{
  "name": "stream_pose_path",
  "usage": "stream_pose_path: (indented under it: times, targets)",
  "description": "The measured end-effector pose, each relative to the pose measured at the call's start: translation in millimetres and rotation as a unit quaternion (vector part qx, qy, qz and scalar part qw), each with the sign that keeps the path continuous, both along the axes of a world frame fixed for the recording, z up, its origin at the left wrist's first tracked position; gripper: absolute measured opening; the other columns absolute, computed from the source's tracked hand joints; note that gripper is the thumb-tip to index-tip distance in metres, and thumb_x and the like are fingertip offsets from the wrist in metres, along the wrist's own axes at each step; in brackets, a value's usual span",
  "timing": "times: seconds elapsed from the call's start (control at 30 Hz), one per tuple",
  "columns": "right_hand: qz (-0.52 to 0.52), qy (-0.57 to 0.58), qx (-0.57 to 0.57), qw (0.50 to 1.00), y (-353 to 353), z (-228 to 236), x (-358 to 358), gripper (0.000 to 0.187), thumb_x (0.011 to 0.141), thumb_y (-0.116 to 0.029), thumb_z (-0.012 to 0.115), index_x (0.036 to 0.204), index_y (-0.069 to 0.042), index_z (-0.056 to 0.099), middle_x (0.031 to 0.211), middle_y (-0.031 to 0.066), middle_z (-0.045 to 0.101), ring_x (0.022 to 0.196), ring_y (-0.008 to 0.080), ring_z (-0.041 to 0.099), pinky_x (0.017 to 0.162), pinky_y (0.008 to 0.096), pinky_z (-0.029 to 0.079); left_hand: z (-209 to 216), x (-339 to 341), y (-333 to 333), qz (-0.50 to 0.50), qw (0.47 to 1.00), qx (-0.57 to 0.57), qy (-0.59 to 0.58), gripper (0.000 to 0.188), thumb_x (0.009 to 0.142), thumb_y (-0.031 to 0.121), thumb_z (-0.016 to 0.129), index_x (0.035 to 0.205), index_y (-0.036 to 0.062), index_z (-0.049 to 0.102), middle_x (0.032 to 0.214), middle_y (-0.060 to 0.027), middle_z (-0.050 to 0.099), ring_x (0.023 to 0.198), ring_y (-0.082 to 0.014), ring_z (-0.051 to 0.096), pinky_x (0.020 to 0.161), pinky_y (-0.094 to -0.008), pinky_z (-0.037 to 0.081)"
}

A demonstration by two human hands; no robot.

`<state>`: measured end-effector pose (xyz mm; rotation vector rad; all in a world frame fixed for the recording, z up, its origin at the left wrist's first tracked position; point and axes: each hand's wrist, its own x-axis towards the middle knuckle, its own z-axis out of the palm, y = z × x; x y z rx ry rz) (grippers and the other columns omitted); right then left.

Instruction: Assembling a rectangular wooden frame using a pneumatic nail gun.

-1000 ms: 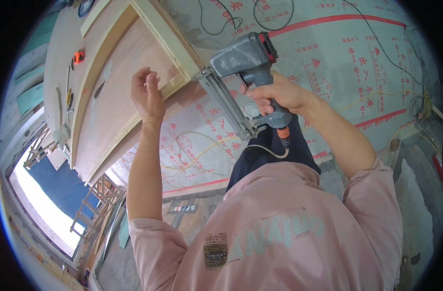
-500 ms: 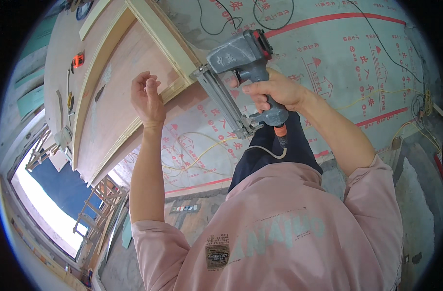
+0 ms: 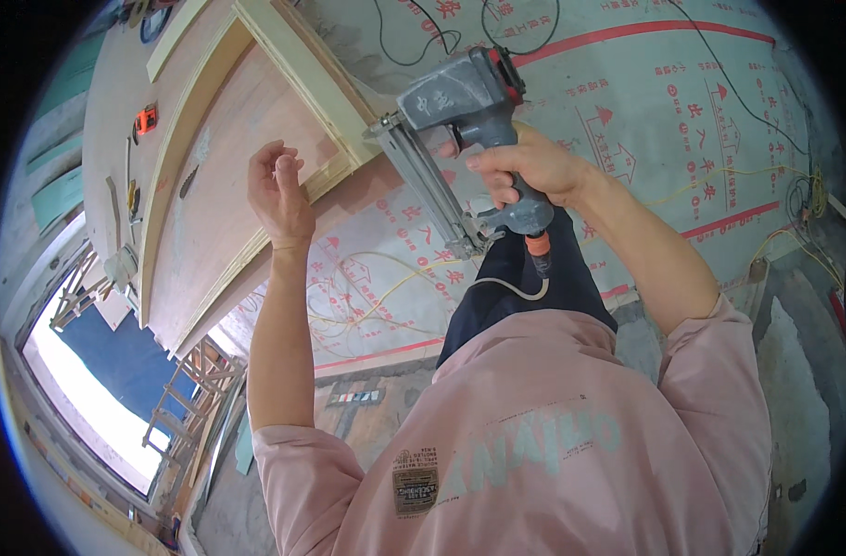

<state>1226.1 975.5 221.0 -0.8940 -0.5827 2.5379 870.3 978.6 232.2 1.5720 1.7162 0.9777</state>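
Note:
My right hand (image 3: 543, 167) is wrapped round the handle of a grey pneumatic nail gun (image 3: 455, 91), with a finger by its trigger. The gun's long metal magazine (image 3: 428, 181) slants down toward my legs. An orange fitting (image 3: 538, 245) joins the handle's base to a pale air hose (image 3: 520, 289). My left hand (image 3: 279, 199) is raised near the edge of a wooden panel with a curved frame (image 3: 335, 93). Its fingers are loosely bent with the thumb up, and nothing shows in them. The gun's nose is close to the frame's corner; whether they touch I cannot tell.
An orange tape measure (image 3: 145, 120) and several hand tools lie on the panel's far left. Printed protective sheeting (image 3: 627, 102) with red tape covers the floor. Yellow hose (image 3: 386, 295) and dark cables (image 3: 738, 88) run across it. Wooden trestles (image 3: 187, 389) stand at lower left.
The nail gun in my right hand has tipped slightly, its top shifting a little right and up. My left hand has barely moved, its fingers loosening slightly.

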Motion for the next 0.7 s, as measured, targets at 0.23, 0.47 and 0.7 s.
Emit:
stream_pose_path:
  times: [0.23, 0.47, 0.7]
  targets:
    - [0.016, 0.024, -0.022, 0.999, -0.4, 1.5, -4.6, 0.033, 0.097, -0.016, 0.065, 0.128, -0.007, 0.064, 0.062, -0.0049, 0.047, 0.052, 0.008, 0.051, 0.06, 0.0307, 0.049, 1.5, 1.6, -1.1, 0.01, 1.0, -0.018, -0.006, 0.054, 0.104, 0.045, 0.062, 0.123, -0.0055, 0.06, 0.105, -0.0114, 0.065, 0.093, -0.0176, 0.063, 0.087, -0.0325, 0.053]
    - [0.021, 0.028, -0.035, 0.999, -1.6, -5.8, -2.2, 0.027, 0.097, -0.017, 0.065, 0.122, -0.005, 0.064, 0.061, -0.0043, 0.048, 0.051, 0.0084, 0.051, 0.061, 0.0321, 0.05, 2.1, 0.8, -0.2, -0.007, 1.0, -0.008, 0.026, 0.051, 0.108, 0.044, 0.056, 0.124, -0.0046, 0.061, 0.103, -0.0119, 0.067, 0.091, -0.0183, 0.066, 0.086, -0.0331, 0.057]
    - [-0.009, -0.001, -0.029, 1.0, -0.1, -13.0, 6.0, 0.03, 0.098, -0.017, 0.064, 0.125, -0.006, 0.064, 0.062, -0.0052, 0.046, 0.051, 0.0078, 0.05, 0.059, 0.0293, 0.047, 13.3, 8.8, 1.8, -0.093, 0.985, -0.137, 0.054, 0.036, 0.105, 0.034, 0.06, 0.108, 0.0011, 0.072, 0.09, -0.0096, 0.068, 0.09, -0.0201, 0.064, 0.077, -0.0351, 0.05]
